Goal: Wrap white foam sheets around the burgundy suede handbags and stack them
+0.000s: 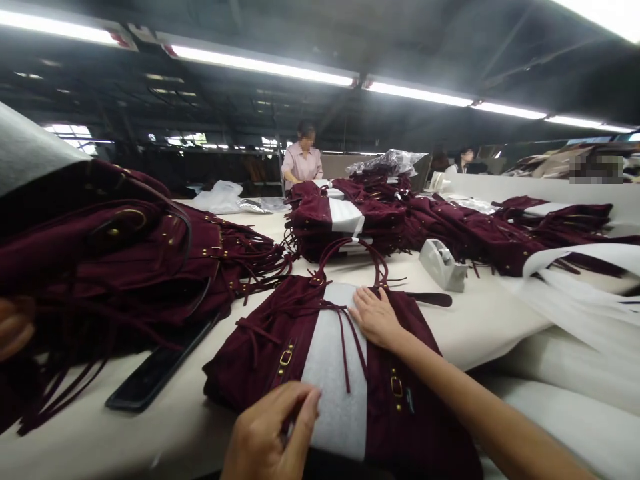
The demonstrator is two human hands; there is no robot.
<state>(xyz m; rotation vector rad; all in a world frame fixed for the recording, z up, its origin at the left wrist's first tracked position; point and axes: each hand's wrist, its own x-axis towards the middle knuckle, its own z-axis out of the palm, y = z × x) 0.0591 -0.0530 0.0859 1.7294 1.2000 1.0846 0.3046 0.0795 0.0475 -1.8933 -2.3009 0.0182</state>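
Burgundy fringed fabric handbag lies at six o'clock; right hand, fingers spread, touches its pale papery band; left hand, seemingly pinched closed, is nearby.

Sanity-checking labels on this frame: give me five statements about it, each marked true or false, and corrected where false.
1. The right hand lies flat on the nearest maroon handbag, near its top edge. True.
2. The left hand grips the tape dispenser. False: it is at the front of the nearest handbag; the tape dispenser stands beyond that bag, untouched.
3. A broad whitish strip runs down the middle of that bag. True.
4. The bag's handles hang down over its front. False: they loop up past its top edge.
5. The co-worker across the table wears a pale pink shirt. True.
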